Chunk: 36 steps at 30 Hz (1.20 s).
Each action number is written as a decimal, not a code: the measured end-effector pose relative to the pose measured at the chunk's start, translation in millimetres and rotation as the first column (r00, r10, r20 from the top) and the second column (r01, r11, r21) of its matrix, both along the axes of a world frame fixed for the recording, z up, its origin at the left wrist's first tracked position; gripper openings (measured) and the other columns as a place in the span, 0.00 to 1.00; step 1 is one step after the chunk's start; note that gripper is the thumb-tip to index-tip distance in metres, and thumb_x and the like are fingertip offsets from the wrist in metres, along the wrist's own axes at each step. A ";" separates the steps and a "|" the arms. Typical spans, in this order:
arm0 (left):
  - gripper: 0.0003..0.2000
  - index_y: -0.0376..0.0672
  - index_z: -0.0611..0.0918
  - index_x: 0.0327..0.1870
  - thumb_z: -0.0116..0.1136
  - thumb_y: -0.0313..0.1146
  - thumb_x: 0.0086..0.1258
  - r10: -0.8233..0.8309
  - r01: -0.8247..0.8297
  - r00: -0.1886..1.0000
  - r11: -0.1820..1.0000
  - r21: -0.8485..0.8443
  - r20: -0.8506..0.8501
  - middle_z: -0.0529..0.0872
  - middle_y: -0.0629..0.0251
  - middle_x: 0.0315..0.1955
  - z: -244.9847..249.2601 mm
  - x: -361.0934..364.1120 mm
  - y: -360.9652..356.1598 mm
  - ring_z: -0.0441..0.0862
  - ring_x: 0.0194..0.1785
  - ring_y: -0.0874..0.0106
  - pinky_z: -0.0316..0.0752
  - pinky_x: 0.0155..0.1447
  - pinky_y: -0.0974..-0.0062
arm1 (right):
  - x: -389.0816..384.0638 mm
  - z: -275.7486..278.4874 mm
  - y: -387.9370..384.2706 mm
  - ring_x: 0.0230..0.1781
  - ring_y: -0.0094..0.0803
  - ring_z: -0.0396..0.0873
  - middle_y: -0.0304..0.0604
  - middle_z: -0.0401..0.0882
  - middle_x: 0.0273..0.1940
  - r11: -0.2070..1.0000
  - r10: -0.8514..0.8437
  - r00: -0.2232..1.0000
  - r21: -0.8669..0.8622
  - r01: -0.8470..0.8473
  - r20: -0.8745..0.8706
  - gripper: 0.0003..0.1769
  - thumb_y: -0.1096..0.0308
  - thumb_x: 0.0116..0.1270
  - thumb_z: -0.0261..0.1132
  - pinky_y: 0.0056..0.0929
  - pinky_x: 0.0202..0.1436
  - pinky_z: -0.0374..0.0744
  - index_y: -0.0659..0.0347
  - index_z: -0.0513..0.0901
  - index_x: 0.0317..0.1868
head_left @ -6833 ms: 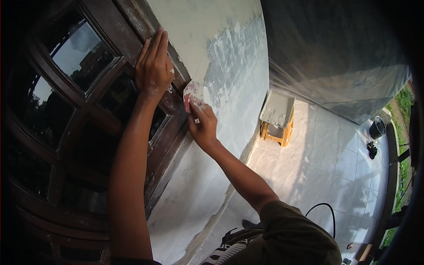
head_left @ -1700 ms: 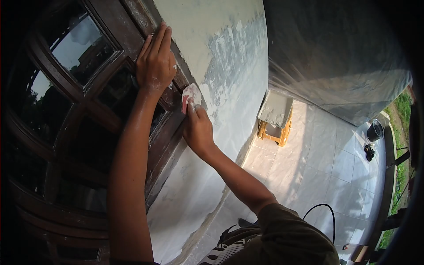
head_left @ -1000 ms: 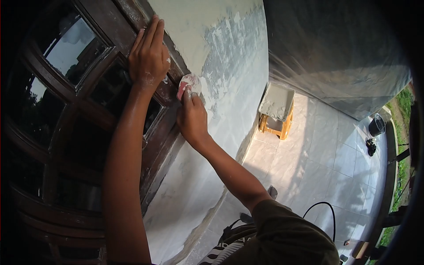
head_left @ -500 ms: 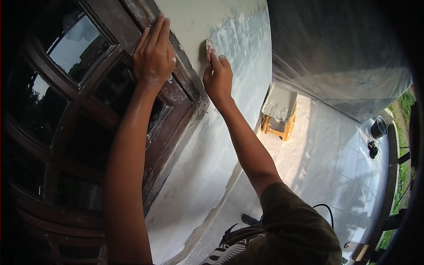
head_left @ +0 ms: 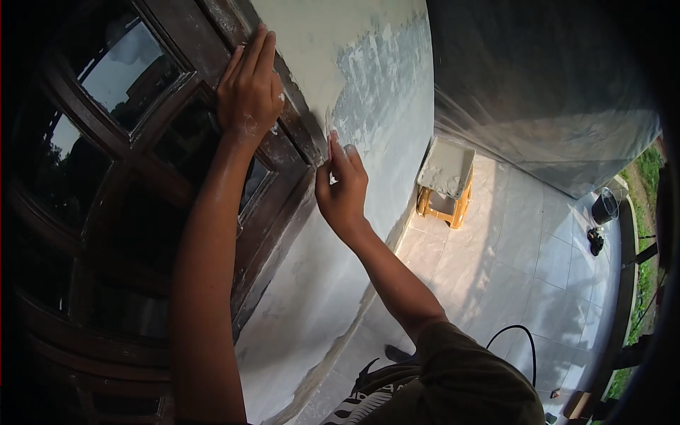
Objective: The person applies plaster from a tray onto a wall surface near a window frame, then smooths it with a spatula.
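My left hand [head_left: 249, 95] lies flat on the dark wooden window frame [head_left: 212, 32], fingers stretched upward, with white smears on its skin. To the right of it, my right hand [head_left: 343, 191] is closed round a putty knife [head_left: 329, 126], seen nearly edge-on and mostly hidden by the fingers. The blade is at the wall [head_left: 375, 78], close beside the frame's lower corner; whether it touches is hard to see. Pale filler covers the wall near the frame, and a grey patchy area shows farther right.
A tray [head_left: 423, 177] of pale filler rests on a yellow stool [head_left: 462, 212] by the wall. Plastic sheeting [head_left: 538, 92] hangs behind it. A dark bucket [head_left: 605, 205] and a small black object [head_left: 595, 241] sit on the tiled floor [head_left: 506, 265].
My right hand has moved down the wall with the putty knife, toward the frame's lower corner. My left hand stays flat on the frame.
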<state>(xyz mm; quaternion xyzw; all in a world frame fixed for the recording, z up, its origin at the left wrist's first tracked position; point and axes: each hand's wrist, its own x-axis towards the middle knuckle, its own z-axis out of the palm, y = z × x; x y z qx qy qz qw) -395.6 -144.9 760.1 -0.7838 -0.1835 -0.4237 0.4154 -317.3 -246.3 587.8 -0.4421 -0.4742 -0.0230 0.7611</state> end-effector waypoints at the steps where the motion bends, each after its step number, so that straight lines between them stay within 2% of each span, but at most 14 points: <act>1: 0.26 0.37 0.76 0.67 0.46 0.23 0.66 -0.001 0.001 1.000 1.000 -0.002 0.002 0.77 0.57 0.68 -1.0 -0.1 -0.2 0.79 0.65 0.57 0.71 0.72 0.58 | 14.3 7.5 17.4 0.29 0.43 0.74 0.52 0.72 0.32 0.999 -0.049 0.999 0.014 0.049 -0.010 0.29 0.87 0.58 0.60 0.35 0.35 0.74 0.71 0.77 0.62; 3: 0.25 0.37 0.76 0.67 0.46 0.23 0.66 0.006 -0.006 1.000 1.000 0.004 -0.002 0.77 0.57 0.68 0.1 -0.1 0.3 0.79 0.65 0.57 0.72 0.72 0.58 | 33.9 21.9 50.0 0.29 0.45 0.74 0.53 0.72 0.32 0.994 -0.100 0.995 0.032 0.101 -0.019 0.27 0.87 0.58 0.59 0.36 0.35 0.75 0.72 0.78 0.61; 6: 0.25 0.37 0.76 0.67 0.46 0.24 0.66 0.022 -0.022 1.000 1.000 -0.005 0.000 0.77 0.57 0.68 -0.6 0.0 0.5 0.79 0.65 0.57 0.71 0.72 0.58 | 35.3 30.9 70.6 0.33 0.50 0.76 0.55 0.74 0.34 0.978 -0.206 0.976 0.008 0.206 0.069 0.24 0.86 0.56 0.58 0.41 0.37 0.76 0.71 0.79 0.57; 9: 0.25 0.36 0.76 0.67 0.46 0.24 0.66 0.017 -0.017 1.000 1.000 -0.001 0.003 0.77 0.56 0.68 -0.7 0.1 0.0 0.79 0.65 0.57 0.71 0.72 0.58 | 8.0 26.7 62.7 0.41 0.54 0.76 0.55 0.75 0.38 0.988 -0.140 0.977 -0.040 0.148 0.161 0.27 0.83 0.55 0.60 0.48 0.42 0.77 0.69 0.77 0.58; 12: 0.25 0.36 0.76 0.67 0.46 0.24 0.66 0.008 -0.008 1.000 1.000 0.003 0.004 0.77 0.56 0.68 -0.9 0.2 0.3 0.79 0.65 0.57 0.71 0.72 0.58 | -26.9 4.9 18.7 0.43 0.54 0.77 0.54 0.75 0.42 0.992 -0.092 0.965 -0.060 0.110 0.245 0.32 0.83 0.54 0.62 0.47 0.44 0.79 0.68 0.74 0.64; 14: 0.25 0.36 0.76 0.67 0.47 0.24 0.66 0.010 -0.010 1.000 1.000 0.006 0.000 0.77 0.56 0.68 -1.8 -0.5 0.7 0.79 0.65 0.57 0.71 0.72 0.59 | -37.5 -6.1 -15.4 0.43 0.53 0.78 0.55 0.74 0.42 0.993 0.073 0.959 -0.105 -0.045 0.275 0.37 0.85 0.52 0.63 0.45 0.43 0.80 0.66 0.74 0.67; 18: 0.25 0.36 0.76 0.67 0.47 0.23 0.66 0.003 -0.003 1.000 1.000 0.009 0.006 0.77 0.56 0.67 -1.2 0.2 -0.5 0.80 0.64 0.58 0.72 0.72 0.59 | -16.6 -2.9 -17.9 0.34 0.47 0.76 0.54 0.73 0.37 0.999 0.029 0.991 -0.027 -0.026 0.134 0.33 0.87 0.56 0.61 0.37 0.37 0.77 0.68 0.76 0.65; 20: 0.25 0.36 0.76 0.67 0.47 0.23 0.66 0.006 -0.006 1.000 1.000 0.003 0.006 0.78 0.56 0.67 -0.2 0.1 -2.3 0.80 0.64 0.58 0.72 0.72 0.59 | 12.8 8.3 16.1 0.27 0.40 0.75 0.53 0.72 0.33 0.991 -0.122 0.989 0.063 0.117 0.078 0.29 0.89 0.58 0.59 0.32 0.32 0.75 0.71 0.77 0.63; 25: 0.25 0.36 0.76 0.66 0.47 0.22 0.65 0.013 -0.013 1.000 1.000 0.011 0.011 0.77 0.56 0.67 -1.2 0.8 0.7 0.80 0.64 0.57 0.72 0.72 0.59 | 47.3 31.4 80.3 0.34 0.50 0.78 0.56 0.74 0.36 0.974 -0.224 0.971 0.036 0.222 0.077 0.27 0.86 0.58 0.59 0.39 0.37 0.77 0.70 0.78 0.61; 27: 0.25 0.36 0.77 0.66 0.47 0.22 0.65 0.015 -0.015 1.000 1.000 0.009 0.010 0.77 0.56 0.67 -1.0 0.9 -0.1 0.80 0.64 0.57 0.72 0.72 0.59 | 40.7 36.5 86.0 0.38 0.53 0.78 0.56 0.75 0.37 0.976 -0.206 0.963 -0.038 0.215 0.171 0.28 0.84 0.57 0.60 0.45 0.41 0.78 0.68 0.78 0.62; 30: 0.25 0.36 0.77 0.66 0.47 0.22 0.65 0.013 -0.013 1.000 1.000 0.002 0.009 0.77 0.56 0.67 -1.3 1.0 -1.2 0.79 0.64 0.57 0.71 0.72 0.59 | 14.8 28.4 62.7 0.41 0.54 0.77 0.56 0.75 0.38 0.982 -0.158 0.955 -0.063 0.179 0.252 0.29 0.82 0.57 0.61 0.47 0.42 0.78 0.67 0.77 0.62; 34: 0.25 0.37 0.77 0.66 0.47 0.23 0.65 0.009 -0.009 1.000 1.000 0.011 0.010 0.77 0.56 0.67 -1.5 0.3 1.1 0.79 0.65 0.57 0.71 0.72 0.59 | -21.9 3.6 -3.3 0.40 0.54 0.77 0.54 0.74 0.40 0.998 -0.018 0.975 0.067 0.003 0.221 0.34 0.86 0.54 0.62 0.45 0.42 0.79 0.66 0.75 0.66; 35: 0.25 0.37 0.77 0.66 0.47 0.23 0.65 0.012 -0.012 1.000 1.000 0.012 0.008 0.77 0.56 0.67 -0.7 0.4 1.3 0.79 0.65 0.57 0.71 0.72 0.59 | -22.5 -2.8 -18.0 0.47 0.54 0.77 0.55 0.75 0.46 0.998 0.066 0.966 -0.036 -0.059 0.250 0.36 0.85 0.52 0.64 0.42 0.46 0.80 0.69 0.73 0.67; 36: 0.24 0.36 0.77 0.65 0.49 0.24 0.66 0.012 -0.012 1.000 1.000 0.016 -0.003 0.78 0.55 0.67 -0.3 0.4 1.4 0.79 0.65 0.57 0.71 0.72 0.59 | -17.0 -4.8 -18.6 0.47 0.54 0.77 0.55 0.75 0.46 0.997 0.071 0.966 -0.037 -0.064 0.247 0.36 0.85 0.52 0.64 0.42 0.46 0.80 0.69 0.73 0.67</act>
